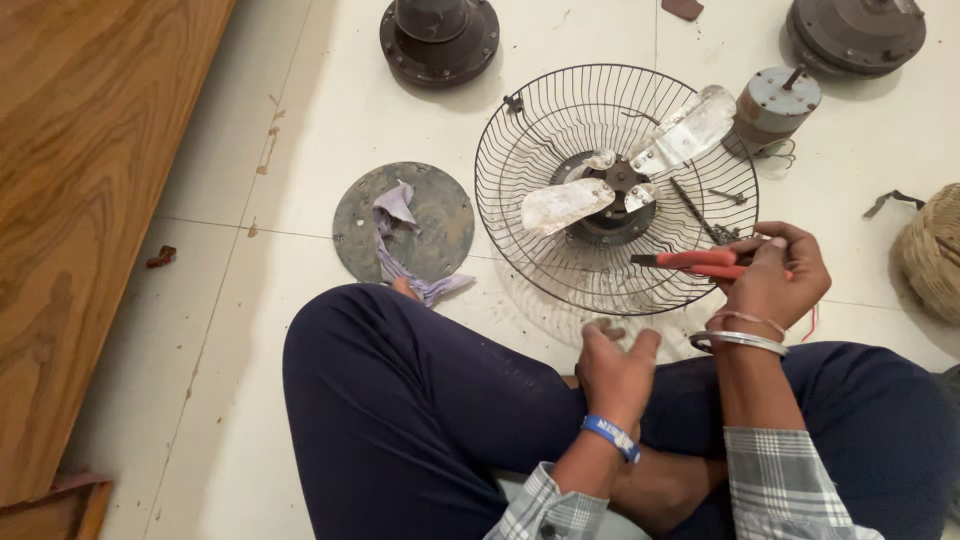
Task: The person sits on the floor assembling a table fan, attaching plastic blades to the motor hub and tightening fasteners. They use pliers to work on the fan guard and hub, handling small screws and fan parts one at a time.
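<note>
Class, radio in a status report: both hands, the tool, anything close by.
Right hand grips red-handled pliers. Left hand empty, fingers loosely curled. Wire fan guard with blades on floor just ahead.

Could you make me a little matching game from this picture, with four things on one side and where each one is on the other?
Things:
1. pliers
2. rag
3. fan blades
4. blue wristband

Places:
A. inside the wire guard
B. on the left hand's wrist
C. in the right hand
D. on the round metal plate

Pairs: 1-C, 2-D, 3-A, 4-B
</note>
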A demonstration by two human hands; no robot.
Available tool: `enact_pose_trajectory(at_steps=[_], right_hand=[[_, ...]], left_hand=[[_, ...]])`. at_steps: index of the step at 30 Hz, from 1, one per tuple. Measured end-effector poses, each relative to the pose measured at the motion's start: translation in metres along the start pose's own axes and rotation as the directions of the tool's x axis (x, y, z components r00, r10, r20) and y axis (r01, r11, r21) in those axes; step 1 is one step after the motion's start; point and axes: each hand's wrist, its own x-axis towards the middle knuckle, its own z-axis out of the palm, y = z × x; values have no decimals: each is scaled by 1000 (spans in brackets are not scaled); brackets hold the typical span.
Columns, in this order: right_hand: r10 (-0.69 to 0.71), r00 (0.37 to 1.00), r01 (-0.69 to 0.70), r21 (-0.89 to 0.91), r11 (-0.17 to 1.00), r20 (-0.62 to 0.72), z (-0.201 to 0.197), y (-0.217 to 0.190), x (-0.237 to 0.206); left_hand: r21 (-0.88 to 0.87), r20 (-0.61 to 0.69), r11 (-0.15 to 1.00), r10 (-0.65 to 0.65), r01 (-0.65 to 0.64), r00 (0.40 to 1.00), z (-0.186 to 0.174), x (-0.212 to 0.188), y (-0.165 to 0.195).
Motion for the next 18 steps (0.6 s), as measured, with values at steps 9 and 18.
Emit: enact_pose_trajectory(at_steps=[9,18], right_hand=[[59,995,-68,122,990,75,2,-35,-9],[136,916,-165,44,985,378,16,-69,-38]], left_hand=[[-43,70,930,367,-365,928,-39,-7,62],[234,62,608,769,-759,636,-46,9,81]])
